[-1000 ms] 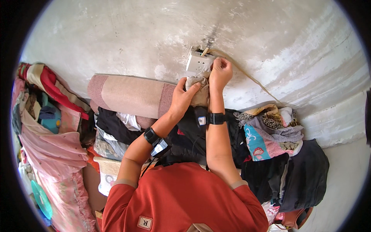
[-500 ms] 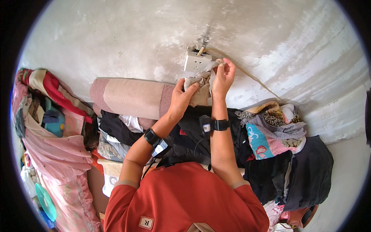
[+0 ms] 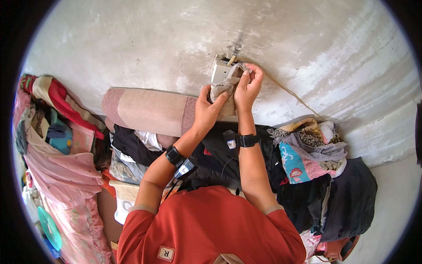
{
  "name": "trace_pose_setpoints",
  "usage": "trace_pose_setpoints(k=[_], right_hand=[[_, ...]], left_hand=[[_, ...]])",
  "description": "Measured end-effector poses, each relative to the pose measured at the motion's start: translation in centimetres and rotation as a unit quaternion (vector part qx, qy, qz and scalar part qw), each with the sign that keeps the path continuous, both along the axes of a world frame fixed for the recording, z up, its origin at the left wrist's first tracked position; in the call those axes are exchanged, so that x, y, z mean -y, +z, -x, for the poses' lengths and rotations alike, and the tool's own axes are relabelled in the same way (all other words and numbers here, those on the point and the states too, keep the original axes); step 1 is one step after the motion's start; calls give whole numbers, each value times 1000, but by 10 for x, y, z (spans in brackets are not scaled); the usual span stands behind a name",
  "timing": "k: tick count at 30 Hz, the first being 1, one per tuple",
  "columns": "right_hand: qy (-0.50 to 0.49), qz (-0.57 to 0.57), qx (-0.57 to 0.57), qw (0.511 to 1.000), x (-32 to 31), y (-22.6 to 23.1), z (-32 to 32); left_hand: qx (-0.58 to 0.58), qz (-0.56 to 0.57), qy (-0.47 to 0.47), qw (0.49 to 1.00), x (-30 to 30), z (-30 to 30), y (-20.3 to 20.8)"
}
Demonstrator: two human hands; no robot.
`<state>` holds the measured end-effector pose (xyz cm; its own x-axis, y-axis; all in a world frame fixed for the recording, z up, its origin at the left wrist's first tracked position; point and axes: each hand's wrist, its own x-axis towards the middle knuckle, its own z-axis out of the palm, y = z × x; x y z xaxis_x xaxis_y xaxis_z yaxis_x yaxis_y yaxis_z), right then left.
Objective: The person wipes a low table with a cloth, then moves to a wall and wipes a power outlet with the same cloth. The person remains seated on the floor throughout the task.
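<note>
Grips the cloth [image 3: 218, 91] with the fingers of the left hand [image 3: 206, 111]. Pinches its upper end between the fingers of the right hand [image 3: 247, 91]. Holds it by the wall [image 3: 145, 44], partly hiding the socket [image 3: 218, 75], between the roll [image 3: 151, 110] and the cord [image 3: 281, 84].
</note>
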<state>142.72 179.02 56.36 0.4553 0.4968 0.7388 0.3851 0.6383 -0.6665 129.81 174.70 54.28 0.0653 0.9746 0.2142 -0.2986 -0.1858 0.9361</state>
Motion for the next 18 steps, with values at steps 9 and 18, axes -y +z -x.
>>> trace_pose_setpoints(k=[9,18], right_hand=[[-181,-7,207,961,1,9,6],[-152,-42,236,959,5,4,12]], left_hand=[[-134,-89,96,982,-6,2,-2],[-142,-98,93,981,-15,6,-25]])
